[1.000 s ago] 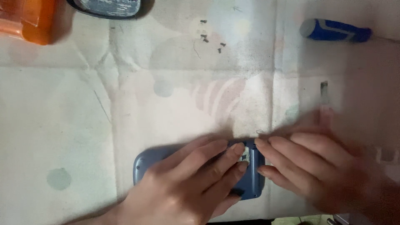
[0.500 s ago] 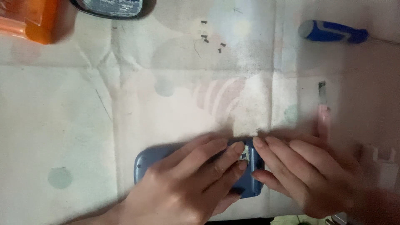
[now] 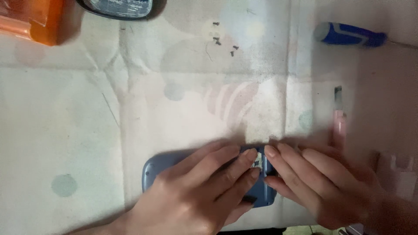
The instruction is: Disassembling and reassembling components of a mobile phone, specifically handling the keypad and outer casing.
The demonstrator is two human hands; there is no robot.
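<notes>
Left hand (image 3: 196, 196) lies flat, palm down, over a blue rounded-rectangle plastic device shell (image 3: 153, 170) at 6 o'clock of the view, fingers together and stretched toward 3 o'clock, pressing on it rather than closed around it. Right hand (image 3: 322, 182) comes in from 4 o'clock, fingers nearly straight, fingertips (image 3: 271, 151) touching the shell's right end, just beside the left fingertips; cannot tell if it pinches anything. Shell rests on a pale creased cloth with faded dots and stripes (image 3: 87, 122). Few small dark screws (image 3: 224, 43) loose on the cloth at 12 o'clock, well apart from the hands. Blue-handled screwdriver (image 3: 348, 35) at 2 o'clock. Slim pink tool with dark tip (image 3: 338, 115) at 3 o'clock, near the right hand. Orange plastic box (image 3: 39, 19) at 10 o'clock, dark oval-rimmed object (image 3: 117, 8) at 11 o'clock, cut by the top edge
</notes>
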